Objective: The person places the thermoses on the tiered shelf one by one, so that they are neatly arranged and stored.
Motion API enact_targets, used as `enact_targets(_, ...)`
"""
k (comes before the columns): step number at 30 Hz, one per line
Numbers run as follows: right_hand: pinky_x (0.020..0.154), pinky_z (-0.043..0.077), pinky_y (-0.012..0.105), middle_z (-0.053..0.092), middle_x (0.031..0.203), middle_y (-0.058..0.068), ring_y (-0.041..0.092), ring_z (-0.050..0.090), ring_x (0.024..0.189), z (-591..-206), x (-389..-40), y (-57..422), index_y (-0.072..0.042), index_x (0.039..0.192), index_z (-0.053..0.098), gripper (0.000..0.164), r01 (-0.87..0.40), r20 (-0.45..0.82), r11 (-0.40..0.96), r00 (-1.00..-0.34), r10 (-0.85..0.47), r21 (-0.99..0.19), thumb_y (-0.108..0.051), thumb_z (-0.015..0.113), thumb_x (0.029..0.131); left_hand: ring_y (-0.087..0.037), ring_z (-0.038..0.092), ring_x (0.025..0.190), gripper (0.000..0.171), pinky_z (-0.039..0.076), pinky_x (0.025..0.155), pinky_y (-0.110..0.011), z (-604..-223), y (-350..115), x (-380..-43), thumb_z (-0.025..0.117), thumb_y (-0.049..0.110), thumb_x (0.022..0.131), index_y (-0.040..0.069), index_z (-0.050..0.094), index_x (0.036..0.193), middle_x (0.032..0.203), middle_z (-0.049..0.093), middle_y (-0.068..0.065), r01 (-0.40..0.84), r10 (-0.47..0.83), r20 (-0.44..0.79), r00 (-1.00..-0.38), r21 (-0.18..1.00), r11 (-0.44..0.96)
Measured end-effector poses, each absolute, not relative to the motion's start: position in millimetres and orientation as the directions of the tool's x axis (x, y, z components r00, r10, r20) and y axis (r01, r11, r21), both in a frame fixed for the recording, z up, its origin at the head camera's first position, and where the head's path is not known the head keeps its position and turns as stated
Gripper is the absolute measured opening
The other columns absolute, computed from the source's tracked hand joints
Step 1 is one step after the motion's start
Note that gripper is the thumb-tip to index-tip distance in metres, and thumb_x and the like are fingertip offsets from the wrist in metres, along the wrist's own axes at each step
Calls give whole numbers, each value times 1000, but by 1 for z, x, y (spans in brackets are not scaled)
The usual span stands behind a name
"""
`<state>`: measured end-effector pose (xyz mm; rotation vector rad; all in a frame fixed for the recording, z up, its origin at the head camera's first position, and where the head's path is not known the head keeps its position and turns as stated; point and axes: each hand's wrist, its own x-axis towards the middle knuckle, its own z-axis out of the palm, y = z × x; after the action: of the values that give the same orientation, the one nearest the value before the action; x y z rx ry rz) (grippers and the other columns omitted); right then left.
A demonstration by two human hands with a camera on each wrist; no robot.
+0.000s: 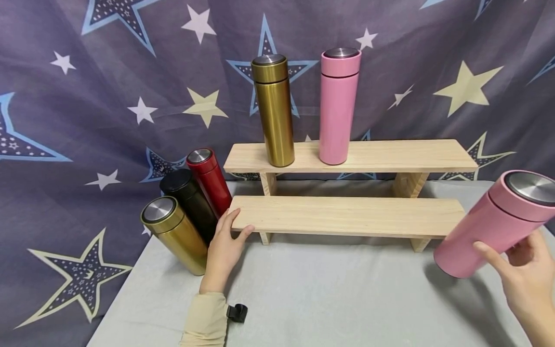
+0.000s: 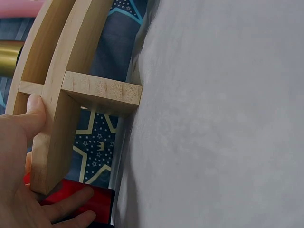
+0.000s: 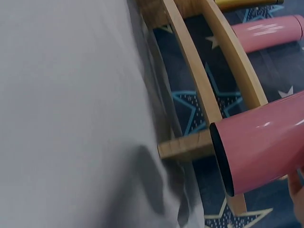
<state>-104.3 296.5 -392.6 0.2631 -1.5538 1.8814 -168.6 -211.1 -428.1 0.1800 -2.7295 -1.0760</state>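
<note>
My right hand (image 1: 526, 272) grips a pink thermos (image 1: 485, 231), tilted and raised above the cloth with its shadow below. In the right wrist view the dark base of this thermos (image 3: 266, 142) overlaps the end of the lower shelf. My left hand (image 1: 225, 250) holds the left end of the lower wooden shelf (image 1: 347, 214), thumb on its front edge. In the left wrist view some of its fingers reach under the board, by a red thermos (image 2: 102, 202). On the upper shelf (image 1: 407, 154) stand a gold thermos (image 1: 275, 115) and another pink thermos (image 1: 339, 113).
Left of the shelves, a red thermos (image 1: 212, 180), a black thermos (image 1: 188, 197) and a gold thermos (image 1: 178, 236) stand close together. A grey cloth (image 1: 338, 299) covers the table. Behind hangs a dark star-patterned curtain (image 1: 143, 58).
</note>
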Motion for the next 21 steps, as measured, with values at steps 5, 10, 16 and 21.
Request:
enact_targets(5, 86, 45, 18, 62, 114, 12, 15, 61, 100, -386, -106, 282, 15, 128, 52, 62, -621, 566, -74, -751, 340, -780, 32, 63, 70, -45, 42, 134, 73, 34, 103, -64, -428, -211, -168, 60, 60, 90, 25, 42, 151, 161, 27, -8, -40, -183, 139, -973, 682, 731)
enact_targets(10, 87, 45, 19, 63, 113, 13, 17, 61, 100, -380, -107, 269, 16, 128, 51, 63, -624, 569, -101, -758, 320, -775, 32, 62, 69, -45, 44, 133, 72, 35, 102, -64, -428, -210, -168, 61, 59, 90, 25, 42, 151, 161, 27, -8, -37, -184, 145, -972, 680, 732)
enact_targets(16, 88, 44, 21, 62, 114, 15, 19, 60, 101, -371, -109, 257, 16, 129, 51, 64, -636, 582, -113, -753, 306, -763, 31, 63, 68, -44, 45, 132, 72, 37, 102, -63, -428, -210, -168, 62, 59, 90, 25, 43, 150, 160, 28, -8, -35, -188, 154, -970, 677, 736)
enact_targets(21, 88, 45, 22, 62, 112, 15, 18, 61, 100, -362, -112, 248, 16, 128, 51, 63, -636, 580, -124, -754, 308, -762, 31, 62, 68, -44, 45, 132, 71, 36, 102, -63, -428, -210, -169, 63, 58, 90, 25, 43, 150, 160, 29, -8, -30, -185, 158, -970, 679, 734)
